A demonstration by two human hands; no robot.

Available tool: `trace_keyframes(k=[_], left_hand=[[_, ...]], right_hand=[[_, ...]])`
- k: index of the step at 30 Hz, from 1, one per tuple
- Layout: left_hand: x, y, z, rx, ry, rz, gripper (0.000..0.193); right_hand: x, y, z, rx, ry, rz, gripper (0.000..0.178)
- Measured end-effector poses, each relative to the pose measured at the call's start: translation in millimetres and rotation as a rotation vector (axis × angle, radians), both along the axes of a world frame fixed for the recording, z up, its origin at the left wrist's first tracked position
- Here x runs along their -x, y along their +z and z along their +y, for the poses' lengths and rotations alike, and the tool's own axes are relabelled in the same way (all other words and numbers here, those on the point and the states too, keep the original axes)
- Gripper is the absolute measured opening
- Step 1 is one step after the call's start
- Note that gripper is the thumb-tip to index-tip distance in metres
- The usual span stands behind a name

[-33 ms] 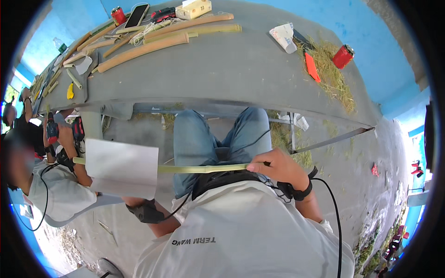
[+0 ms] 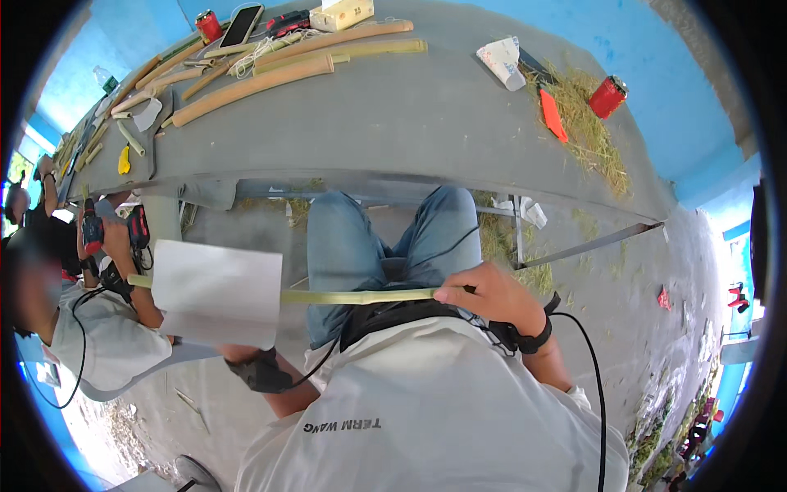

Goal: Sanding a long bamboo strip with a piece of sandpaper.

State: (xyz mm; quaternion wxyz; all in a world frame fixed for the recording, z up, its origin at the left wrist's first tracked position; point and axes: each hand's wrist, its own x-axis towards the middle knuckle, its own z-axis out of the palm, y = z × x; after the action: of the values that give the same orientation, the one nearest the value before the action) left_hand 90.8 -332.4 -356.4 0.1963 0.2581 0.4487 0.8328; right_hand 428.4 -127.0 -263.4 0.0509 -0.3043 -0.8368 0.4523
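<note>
A thin green bamboo strip [image 2: 369, 297] lies level across my lap, its far left end poking out past a white sheet of paper [image 2: 217, 291]. My right hand [image 2: 484, 291] is closed on the strip's right end, thumb and fingers pinching it. The sheet covers the left stretch of the strip. Under its lower right edge, part of my left hand [image 2: 239, 353] shows near the black wrist strap; its fingers are hidden behind the sheet, so their grip does not show.
Bamboo poles [image 2: 254, 90] lie on the grey table [image 2: 393, 139] with a phone [image 2: 243, 25] and a red can [image 2: 209, 26]. Another red can [image 2: 607, 97], an orange-red piece [image 2: 552, 116] and shavings sit at right. A co-worker [image 2: 106, 320] at left holds a power drill [image 2: 92, 230].
The paper sheet and my left wrist have shifted very slightly to the right. My right hand still pinches the strip's end.
</note>
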Motion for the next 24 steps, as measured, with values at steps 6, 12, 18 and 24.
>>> trace_keyframes(k=[6, 12, 18, 24], left_hand=[[-24, -11, 13, -0.055, -0.055, -0.143, 0.063], [6, 3, 10, 0.001, 0.004, 0.023, 0.063], [-22, -12, 16, -0.057, -0.05, -0.148, 0.063], [22, 8, 7, -0.002, 0.031, 0.036, 0.063]], right_hand=[[12, 0, -5, 0.099, 0.062, 0.122, 0.038], [-6, 8, 3, 0.106, 0.018, -0.028, 0.044], [15, 5, -7, 0.25, 0.047, 0.036, 0.049], [-14, 10, 8, 0.231, 0.035, -0.262, 0.049]])
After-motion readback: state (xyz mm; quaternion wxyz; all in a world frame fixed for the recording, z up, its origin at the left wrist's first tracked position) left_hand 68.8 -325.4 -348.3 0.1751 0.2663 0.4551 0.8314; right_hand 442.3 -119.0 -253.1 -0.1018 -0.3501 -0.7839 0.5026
